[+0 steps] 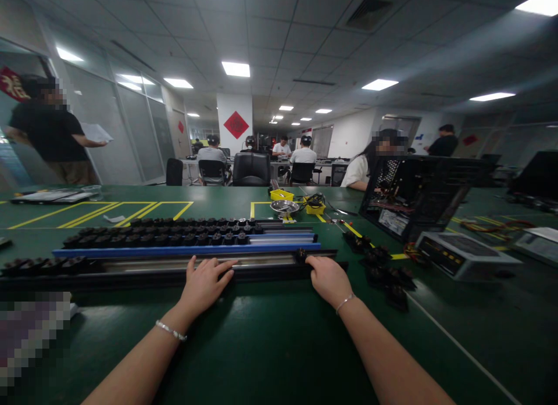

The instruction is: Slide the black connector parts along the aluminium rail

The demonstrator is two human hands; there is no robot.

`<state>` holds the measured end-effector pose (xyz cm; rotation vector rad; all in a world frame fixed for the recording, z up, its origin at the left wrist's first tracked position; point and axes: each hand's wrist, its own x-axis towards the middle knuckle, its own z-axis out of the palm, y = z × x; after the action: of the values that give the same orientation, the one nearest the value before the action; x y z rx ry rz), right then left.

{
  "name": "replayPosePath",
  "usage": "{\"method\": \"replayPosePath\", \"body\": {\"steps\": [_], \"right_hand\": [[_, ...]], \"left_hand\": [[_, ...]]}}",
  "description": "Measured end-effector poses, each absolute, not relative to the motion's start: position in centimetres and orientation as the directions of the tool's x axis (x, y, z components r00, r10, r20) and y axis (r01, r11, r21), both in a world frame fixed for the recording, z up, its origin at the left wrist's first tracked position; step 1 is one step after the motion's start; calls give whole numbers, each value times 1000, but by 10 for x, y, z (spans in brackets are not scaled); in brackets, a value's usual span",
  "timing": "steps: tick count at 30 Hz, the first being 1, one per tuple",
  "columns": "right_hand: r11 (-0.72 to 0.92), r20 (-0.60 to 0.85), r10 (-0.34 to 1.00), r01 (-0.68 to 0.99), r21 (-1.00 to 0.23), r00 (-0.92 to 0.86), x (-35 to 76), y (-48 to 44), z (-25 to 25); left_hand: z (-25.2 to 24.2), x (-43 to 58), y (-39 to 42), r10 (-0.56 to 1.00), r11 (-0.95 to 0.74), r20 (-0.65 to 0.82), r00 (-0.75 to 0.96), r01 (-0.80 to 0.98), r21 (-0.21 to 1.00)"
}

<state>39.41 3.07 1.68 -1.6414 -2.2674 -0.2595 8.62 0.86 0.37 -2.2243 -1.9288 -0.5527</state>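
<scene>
The right hand (pixel 331 277) has its fingers drawn narrow on a small black part (pixel 300 254), which sits toward the right end of the nearest rail (pixel 265 264). The left hand (pixel 207 283) rests its loosely spread fingers (nothing held) along that rail's middle, while loose black parts (pixel 387 271) lie on the green table (pixel 279 347) to the right

Green worktop (pixel 261 347), yellow lines (pixel 89 215) beyond the left fingers (pixel 224 266). Under those runs a silvery rail (pixel 265 260) edged in black; just past them, a blue strip (pixel 187 250). At the right fingers (pixel 314 261), a black component (pixel 300 254); to their right, black parts (pixel 392 275).
</scene>
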Motion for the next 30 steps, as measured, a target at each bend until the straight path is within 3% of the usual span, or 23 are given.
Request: {"method": "replayPosePath", "body": {"steps": [30], "right_hand": [[214,314,927,977,1,-203,402,28,25]], "left_hand": [[4,87,8,923,-164,369,105,978,132]]}}
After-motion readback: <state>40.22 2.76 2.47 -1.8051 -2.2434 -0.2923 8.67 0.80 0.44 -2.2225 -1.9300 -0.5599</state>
